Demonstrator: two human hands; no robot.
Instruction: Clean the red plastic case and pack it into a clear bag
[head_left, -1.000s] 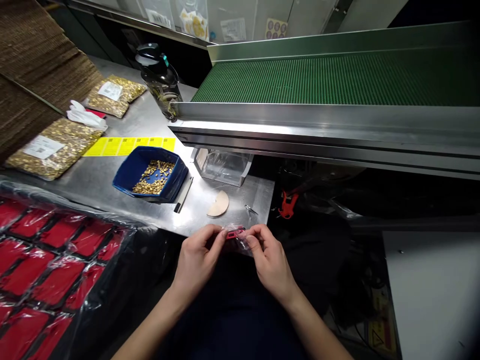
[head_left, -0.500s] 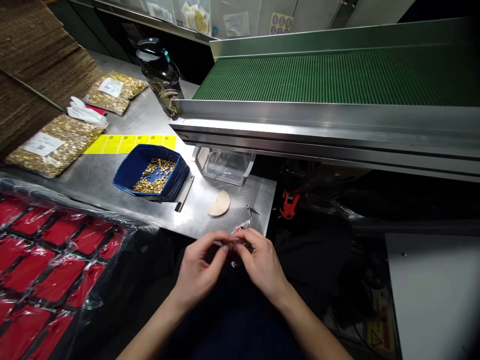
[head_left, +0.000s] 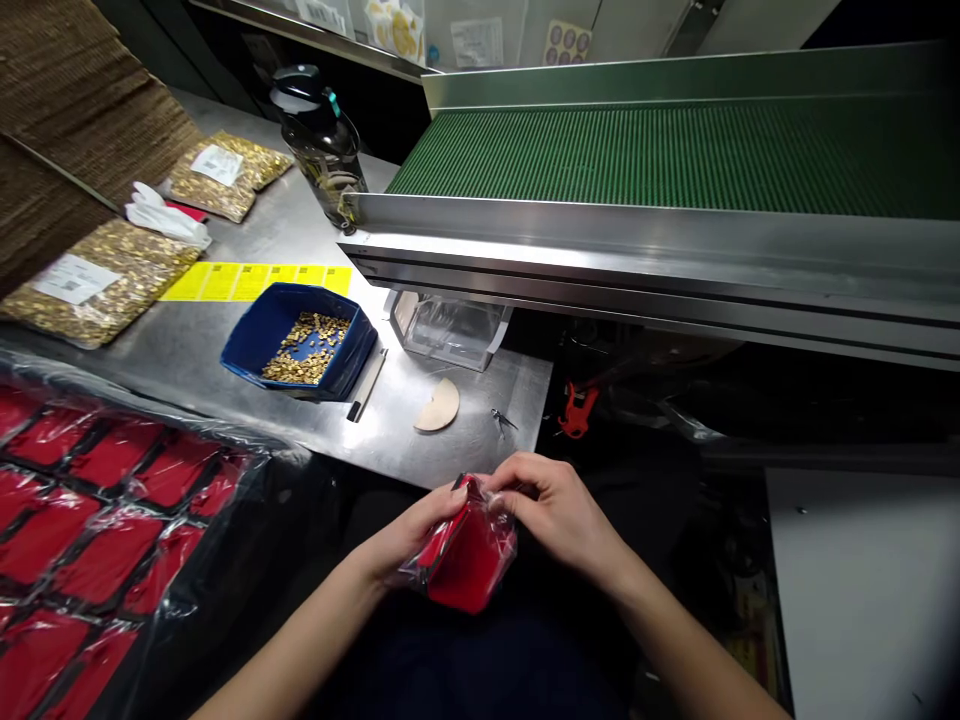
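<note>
A red item with black edges [head_left: 469,560], wrapped in clear plastic, is held low in front of me, off the table. My left hand [head_left: 409,530] is closed around its left side, with the thumb on top. My right hand [head_left: 555,505] pinches the clear plastic [head_left: 501,505] at the upper right of the item. Beyond my hands, a pale half-round disc [head_left: 437,405] and a small pair of metal nippers [head_left: 502,422] lie on the metal table [head_left: 375,445].
A blue bin [head_left: 300,345] holds small gold pieces. Behind it lie a yellow label strip [head_left: 255,282] and bags of gold pieces [head_left: 105,280]. Plastic-covered red items [head_left: 97,540] fill the left. A green conveyor [head_left: 637,155] runs above a clear bin [head_left: 450,328].
The red wrapped item has turned so that its broad face shows between my hands. My right hand has shifted slightly right, and my left hand has moved lower on the item.
</note>
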